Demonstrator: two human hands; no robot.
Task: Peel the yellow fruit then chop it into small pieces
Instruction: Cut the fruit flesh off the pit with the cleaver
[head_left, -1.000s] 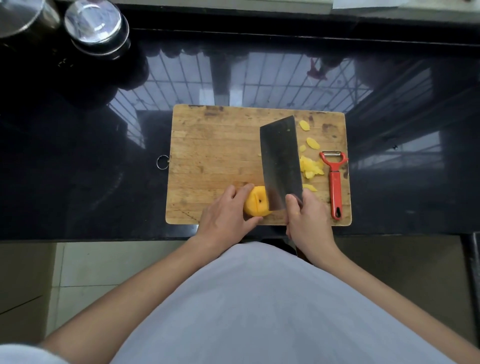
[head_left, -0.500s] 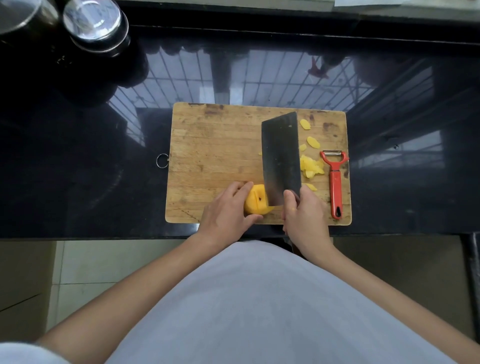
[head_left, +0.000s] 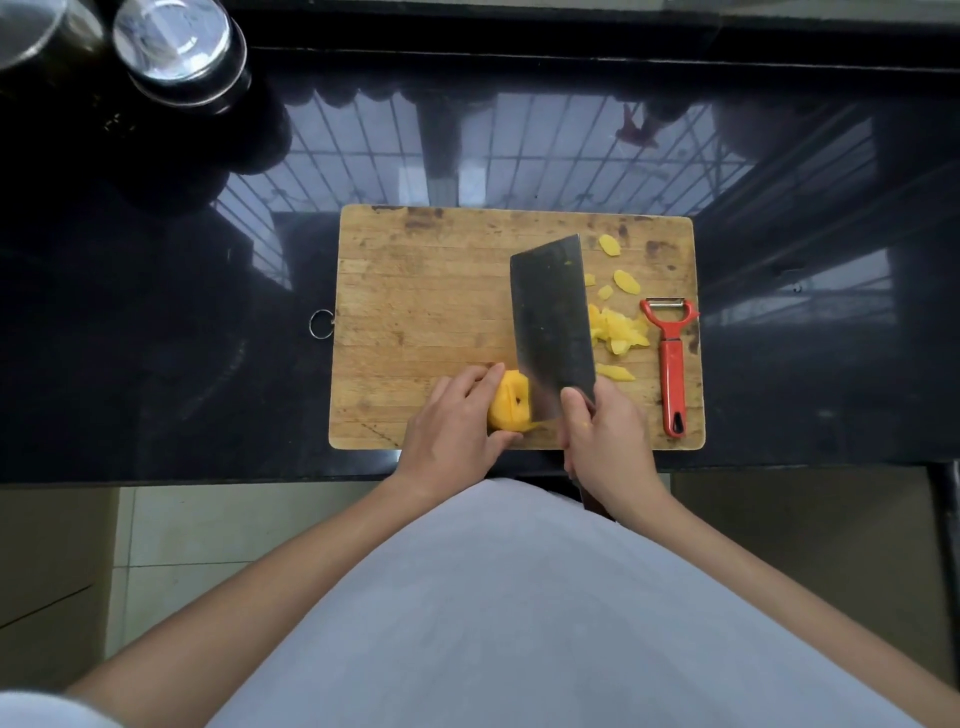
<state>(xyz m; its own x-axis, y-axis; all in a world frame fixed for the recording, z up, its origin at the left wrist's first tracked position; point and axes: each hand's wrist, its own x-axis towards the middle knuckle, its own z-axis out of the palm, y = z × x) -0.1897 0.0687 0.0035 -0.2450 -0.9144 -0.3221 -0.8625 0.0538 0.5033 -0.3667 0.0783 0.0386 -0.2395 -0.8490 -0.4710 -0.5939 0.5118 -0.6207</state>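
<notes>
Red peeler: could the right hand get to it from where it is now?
Probably yes, once freed. The red peeler lies uncovered on the board's right edge, just beside the right hand, nothing between them. But that hand grips the cleaver, which it must set down first.

I have one camera only, worn on my head, wide-angle, looking forward and steeply down over my chest and both forearms. It faces the black counter, nearly square-on to the board at mid-frame, close enough to show its knife marks. The counter's far edge runs along the top, floor tiles show at the bottom corners. No second view shares anything.
</notes>
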